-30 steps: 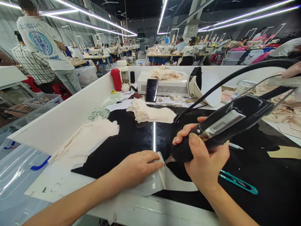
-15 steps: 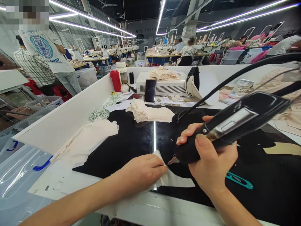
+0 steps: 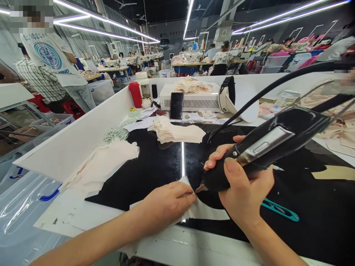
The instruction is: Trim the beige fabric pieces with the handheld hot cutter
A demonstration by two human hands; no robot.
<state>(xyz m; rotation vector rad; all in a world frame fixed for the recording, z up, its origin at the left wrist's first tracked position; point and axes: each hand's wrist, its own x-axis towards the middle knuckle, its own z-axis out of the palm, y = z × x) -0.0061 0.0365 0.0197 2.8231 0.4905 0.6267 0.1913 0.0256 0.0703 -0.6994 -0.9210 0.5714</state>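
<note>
The pale cloth lies on the dark part of the tabletop, its edge right by the tip of my black tool. If the cloth creeps or my grip slips, I think that tip could catch my left hand. The cloth runs out beneath it to the right, pinched between thumb and fingers; my right hand wraps round the tool. Farther off sits a cloth stack.
</note>
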